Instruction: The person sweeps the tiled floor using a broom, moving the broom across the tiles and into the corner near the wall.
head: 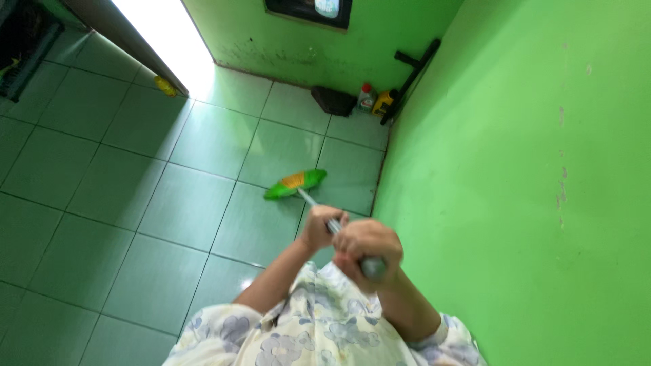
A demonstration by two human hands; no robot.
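Fingers of both hands close around the metal broom handle (319, 211): the left hand (320, 227) lower down, the right hand (366, 247) at its top end. Its green and orange broom head (296, 184) rests on the green floor tiles (122, 203), near the green wall (515, 190).

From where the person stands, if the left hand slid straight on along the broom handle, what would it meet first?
The left hand would probably first reach the green and orange broom head resting on the tiled floor. The bare stretch of handle between them looks free, though depth is hard to judge.
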